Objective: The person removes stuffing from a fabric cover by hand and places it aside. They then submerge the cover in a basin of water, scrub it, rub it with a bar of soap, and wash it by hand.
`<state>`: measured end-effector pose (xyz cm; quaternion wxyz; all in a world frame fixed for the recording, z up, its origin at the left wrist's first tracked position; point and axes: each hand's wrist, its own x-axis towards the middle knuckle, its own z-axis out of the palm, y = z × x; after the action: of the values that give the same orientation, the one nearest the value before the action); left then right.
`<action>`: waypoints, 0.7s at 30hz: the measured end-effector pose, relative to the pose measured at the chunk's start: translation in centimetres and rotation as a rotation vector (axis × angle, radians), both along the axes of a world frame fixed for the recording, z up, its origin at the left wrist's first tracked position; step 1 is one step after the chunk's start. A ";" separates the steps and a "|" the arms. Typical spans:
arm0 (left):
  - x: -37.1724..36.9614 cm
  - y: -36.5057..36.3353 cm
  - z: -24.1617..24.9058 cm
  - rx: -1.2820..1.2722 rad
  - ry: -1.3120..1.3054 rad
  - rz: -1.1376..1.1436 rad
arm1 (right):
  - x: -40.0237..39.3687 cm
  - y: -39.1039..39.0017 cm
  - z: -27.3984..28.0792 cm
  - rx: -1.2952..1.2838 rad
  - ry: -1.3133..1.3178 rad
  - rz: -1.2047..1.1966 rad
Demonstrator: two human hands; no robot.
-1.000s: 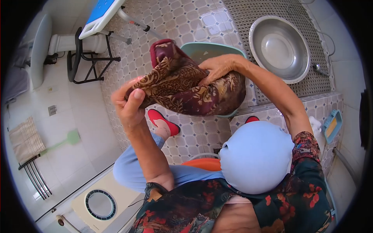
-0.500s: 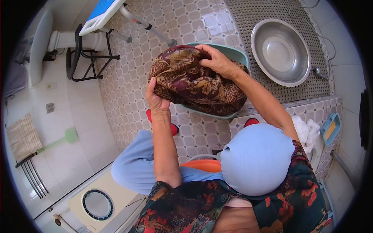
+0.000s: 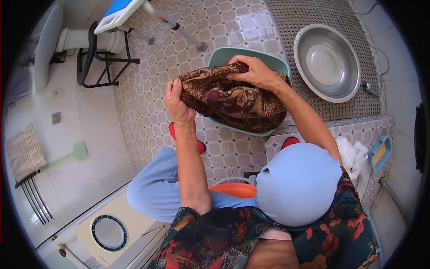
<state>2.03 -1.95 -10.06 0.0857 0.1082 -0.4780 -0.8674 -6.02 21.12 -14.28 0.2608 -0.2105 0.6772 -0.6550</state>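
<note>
A dark maroon and gold patterned cloth (image 3: 237,101) lies bunched over a teal basin (image 3: 219,56), part of it inside and its left end raised beyond the rim. My left hand (image 3: 178,104) grips that left end, with the thumb pressed on the fabric. Over the upper right of the bundle, my right hand (image 3: 255,74) pinches a fold between thumb and fingers. Most of the basin's inside is hidden by the cloth.
On a grey perforated mat at the right rests a metal basin (image 3: 327,62). A blue and white seat with metal legs (image 3: 190,38) stands at the top, beside a black-framed chair (image 3: 107,58). An orange tub (image 3: 233,190) sits below, near my legs. White cloth (image 3: 351,157) lies at right.
My left hand has moved slightly left with its end of the cloth, drawing it narrower. More of the teal basin's upper left rim and inside shows.
</note>
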 end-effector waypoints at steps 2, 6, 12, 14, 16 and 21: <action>-0.2 -0.3 -2.2 -0.028 -0.075 0.166 | 0.0 -0.3 -1.2 0.011 0.232 -0.115; -1.2 1.8 -4.8 0.046 -0.243 0.308 | 1.1 -2.1 -0.4 -0.328 -0.102 -0.196; -0.2 0.8 -11.0 0.479 -0.322 -0.212 | 8.2 -6.9 2.5 0.127 0.778 -0.332; 1.0 4.6 -9.8 0.518 -0.268 -0.011 | 7.1 -7.5 0.4 0.158 0.895 -0.291; 0.2 4.5 -13.0 0.221 -0.240 -0.003 | 4.4 -7.3 -1.3 0.296 0.798 -0.378; -0.5 8.8 -5.4 0.123 -0.601 0.080 | 2.1 -5.7 -2.7 0.594 0.679 -0.373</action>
<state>1.57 6.85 -15.50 -0.0322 0.3835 -0.4242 -0.8197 -3.92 15.46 -17.03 -0.0478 -0.2039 0.9077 -0.3636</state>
